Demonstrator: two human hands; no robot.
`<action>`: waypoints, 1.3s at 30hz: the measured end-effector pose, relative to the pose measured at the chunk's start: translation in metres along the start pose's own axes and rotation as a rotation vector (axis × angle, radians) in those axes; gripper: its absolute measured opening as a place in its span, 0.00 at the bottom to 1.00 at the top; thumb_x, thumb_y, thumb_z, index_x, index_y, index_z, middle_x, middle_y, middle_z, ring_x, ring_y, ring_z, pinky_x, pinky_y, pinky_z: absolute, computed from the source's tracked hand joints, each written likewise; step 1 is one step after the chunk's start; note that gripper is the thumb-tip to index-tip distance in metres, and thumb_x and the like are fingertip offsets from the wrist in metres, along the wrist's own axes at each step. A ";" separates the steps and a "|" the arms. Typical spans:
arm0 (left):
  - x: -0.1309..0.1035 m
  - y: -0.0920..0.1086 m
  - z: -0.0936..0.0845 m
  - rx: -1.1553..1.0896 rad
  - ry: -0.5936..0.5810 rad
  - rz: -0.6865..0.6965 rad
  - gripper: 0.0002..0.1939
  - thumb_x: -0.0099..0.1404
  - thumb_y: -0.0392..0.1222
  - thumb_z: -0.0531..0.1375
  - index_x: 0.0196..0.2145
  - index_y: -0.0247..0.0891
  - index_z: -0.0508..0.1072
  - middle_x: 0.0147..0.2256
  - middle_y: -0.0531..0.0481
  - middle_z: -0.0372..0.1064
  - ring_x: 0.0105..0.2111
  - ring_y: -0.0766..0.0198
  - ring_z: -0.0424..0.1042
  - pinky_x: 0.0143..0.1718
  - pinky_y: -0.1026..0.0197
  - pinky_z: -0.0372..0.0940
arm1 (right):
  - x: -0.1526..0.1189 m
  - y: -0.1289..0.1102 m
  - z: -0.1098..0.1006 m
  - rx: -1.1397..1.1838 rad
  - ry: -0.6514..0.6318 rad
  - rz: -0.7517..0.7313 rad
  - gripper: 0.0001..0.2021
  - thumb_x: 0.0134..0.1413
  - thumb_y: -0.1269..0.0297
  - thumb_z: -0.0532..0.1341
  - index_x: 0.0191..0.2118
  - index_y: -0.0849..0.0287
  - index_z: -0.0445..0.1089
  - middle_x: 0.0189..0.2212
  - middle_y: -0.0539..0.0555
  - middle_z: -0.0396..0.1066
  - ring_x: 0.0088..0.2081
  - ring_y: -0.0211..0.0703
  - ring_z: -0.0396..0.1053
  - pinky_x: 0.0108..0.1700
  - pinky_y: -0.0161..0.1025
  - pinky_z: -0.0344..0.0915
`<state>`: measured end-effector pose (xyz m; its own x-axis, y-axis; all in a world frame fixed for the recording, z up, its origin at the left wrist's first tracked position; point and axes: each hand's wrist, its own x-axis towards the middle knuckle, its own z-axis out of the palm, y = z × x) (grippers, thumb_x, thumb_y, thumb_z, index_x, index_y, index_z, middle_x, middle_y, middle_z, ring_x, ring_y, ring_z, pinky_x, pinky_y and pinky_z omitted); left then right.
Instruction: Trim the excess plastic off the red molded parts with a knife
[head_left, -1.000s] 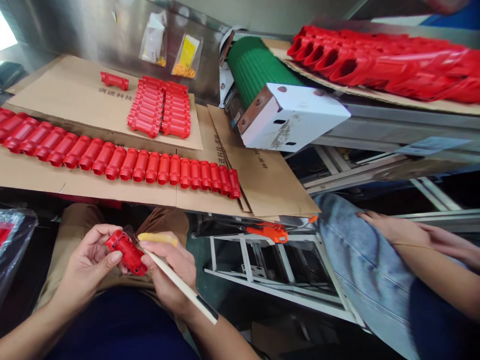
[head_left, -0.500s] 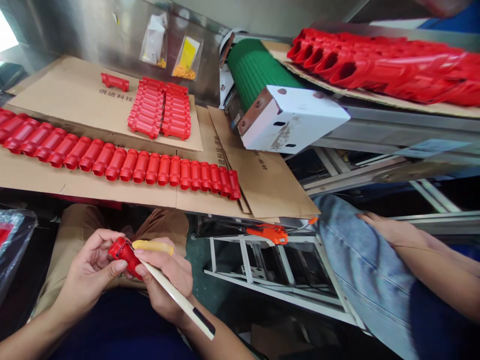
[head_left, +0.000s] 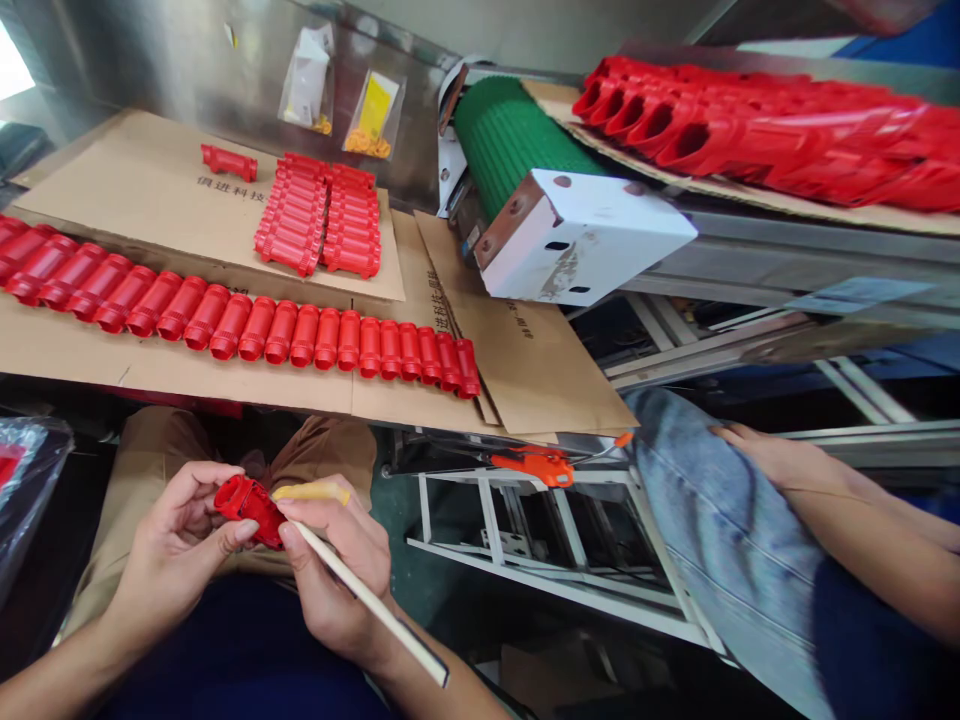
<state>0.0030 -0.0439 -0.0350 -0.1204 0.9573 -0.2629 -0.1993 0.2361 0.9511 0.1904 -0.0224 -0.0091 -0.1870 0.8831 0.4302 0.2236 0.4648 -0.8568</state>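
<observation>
Over my lap, my left hand [head_left: 176,545] grips a short red plastic tube fitting [head_left: 244,503] between thumb and fingers, its open end facing up and left. My right hand [head_left: 341,565] is closed around a slim cream-coloured stick tool [head_left: 390,620] with a dark strip along it. A yellow sleeve [head_left: 311,492] covers a finger of that hand, at the fitting's right side. The tool's front tip is hidden by my fingers. A long row of similar red fittings [head_left: 259,328] lies on the cardboard [head_left: 300,398] beyond my hands.
Two stacks of red fittings [head_left: 315,215] and a single one [head_left: 229,162] sit on a cardboard sheet. At right, a green conveyor belt [head_left: 517,140] has more red parts [head_left: 750,130] beside it. A co-worker's hand [head_left: 772,460] rests on a denim-covered knee. An orange-handled tool [head_left: 536,465] hangs below the table edge.
My right hand has shifted slightly right, and the stick tool has rolled so its narrow edge shows. The fitting has tilted a little in my left hand.
</observation>
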 end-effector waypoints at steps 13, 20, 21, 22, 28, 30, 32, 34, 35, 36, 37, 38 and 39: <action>-0.004 0.017 0.003 -0.039 -0.031 -0.170 0.20 0.59 0.45 0.77 0.49 0.44 0.85 0.45 0.47 0.85 0.44 0.57 0.83 0.48 0.64 0.76 | 0.006 0.003 -0.008 0.198 -0.013 0.281 0.06 0.68 0.67 0.67 0.45 0.51 0.81 0.41 0.52 0.84 0.42 0.43 0.80 0.46 0.39 0.72; -0.004 0.021 0.004 -0.020 -0.031 -0.188 0.19 0.59 0.44 0.76 0.49 0.42 0.85 0.45 0.46 0.86 0.42 0.57 0.84 0.45 0.64 0.77 | 0.008 0.002 -0.010 0.171 -0.010 0.271 0.05 0.67 0.67 0.67 0.45 0.52 0.82 0.40 0.52 0.85 0.41 0.42 0.81 0.45 0.38 0.73; -0.004 0.022 0.005 -0.013 -0.033 -0.188 0.20 0.60 0.44 0.75 0.50 0.42 0.84 0.45 0.45 0.86 0.42 0.57 0.84 0.45 0.63 0.78 | 0.008 0.002 -0.010 0.171 -0.013 0.273 0.05 0.67 0.67 0.68 0.44 0.53 0.82 0.40 0.52 0.85 0.40 0.43 0.81 0.44 0.38 0.73; -0.004 0.022 0.005 -0.006 -0.034 -0.188 0.20 0.60 0.44 0.75 0.50 0.41 0.84 0.45 0.45 0.86 0.42 0.56 0.84 0.45 0.62 0.78 | 0.008 0.001 -0.010 0.170 -0.013 0.277 0.05 0.67 0.66 0.68 0.44 0.53 0.82 0.40 0.53 0.85 0.40 0.43 0.81 0.44 0.38 0.73; -0.005 0.019 0.003 0.015 -0.020 -0.164 0.20 0.58 0.45 0.76 0.48 0.43 0.85 0.45 0.45 0.86 0.42 0.54 0.84 0.47 0.60 0.79 | 0.011 -0.002 -0.011 0.117 -0.027 0.286 0.05 0.67 0.66 0.66 0.42 0.55 0.81 0.37 0.54 0.84 0.38 0.44 0.80 0.42 0.39 0.74; -0.004 0.019 0.002 0.041 0.013 -0.131 0.20 0.58 0.47 0.77 0.48 0.43 0.85 0.45 0.45 0.85 0.43 0.53 0.84 0.48 0.59 0.78 | 0.009 -0.002 -0.012 0.085 -0.053 0.284 0.05 0.67 0.66 0.65 0.41 0.55 0.81 0.36 0.54 0.83 0.38 0.44 0.80 0.42 0.39 0.73; -0.003 0.023 0.000 0.068 0.069 -0.087 0.22 0.58 0.50 0.77 0.48 0.43 0.85 0.45 0.44 0.85 0.44 0.52 0.84 0.49 0.59 0.78 | 0.007 -0.001 -0.014 0.079 -0.085 0.283 0.05 0.67 0.67 0.65 0.41 0.56 0.81 0.35 0.53 0.83 0.37 0.43 0.79 0.41 0.39 0.73; -0.001 0.027 0.000 0.077 0.096 -0.066 0.22 0.57 0.52 0.78 0.48 0.43 0.85 0.46 0.45 0.85 0.44 0.52 0.84 0.49 0.59 0.78 | 0.006 0.001 -0.018 0.095 -0.089 0.275 0.05 0.67 0.68 0.65 0.41 0.56 0.80 0.36 0.54 0.83 0.38 0.43 0.80 0.41 0.39 0.74; -0.001 0.029 0.000 0.076 0.086 -0.070 0.22 0.57 0.52 0.78 0.48 0.44 0.85 0.45 0.45 0.85 0.44 0.52 0.84 0.49 0.60 0.78 | 0.007 0.001 -0.019 0.094 -0.080 0.266 0.05 0.67 0.68 0.65 0.42 0.55 0.80 0.38 0.54 0.83 0.39 0.44 0.80 0.43 0.40 0.74; 0.000 0.029 0.000 0.071 0.068 -0.083 0.22 0.57 0.52 0.78 0.47 0.44 0.85 0.44 0.46 0.85 0.43 0.53 0.84 0.48 0.61 0.78 | 0.007 0.002 -0.021 0.081 -0.070 0.257 0.05 0.67 0.69 0.65 0.43 0.55 0.80 0.40 0.54 0.83 0.40 0.44 0.80 0.44 0.41 0.75; 0.000 0.029 0.000 0.065 0.048 -0.098 0.21 0.57 0.51 0.78 0.47 0.44 0.85 0.44 0.46 0.85 0.43 0.54 0.84 0.48 0.62 0.77 | 0.009 0.002 -0.022 0.059 -0.064 0.251 0.06 0.67 0.69 0.64 0.43 0.54 0.79 0.41 0.55 0.83 0.42 0.45 0.80 0.46 0.42 0.75; -0.001 0.027 0.001 0.059 0.034 -0.112 0.21 0.57 0.50 0.78 0.47 0.44 0.86 0.44 0.47 0.86 0.43 0.55 0.84 0.48 0.63 0.77 | 0.011 0.002 -0.023 0.036 -0.069 0.245 0.07 0.68 0.69 0.63 0.43 0.54 0.79 0.41 0.55 0.83 0.43 0.45 0.79 0.47 0.43 0.75; -0.001 0.025 0.000 0.056 0.024 -0.118 0.21 0.57 0.50 0.78 0.47 0.44 0.86 0.44 0.47 0.86 0.43 0.55 0.84 0.48 0.63 0.77 | 0.013 0.002 -0.023 0.018 -0.087 0.239 0.07 0.68 0.69 0.63 0.44 0.54 0.80 0.41 0.55 0.83 0.43 0.45 0.79 0.47 0.43 0.75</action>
<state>-0.0014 -0.0388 -0.0110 -0.1230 0.9182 -0.3766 -0.1591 0.3563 0.9207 0.2101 -0.0085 0.0012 -0.2130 0.9586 0.1889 0.2545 0.2411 -0.9365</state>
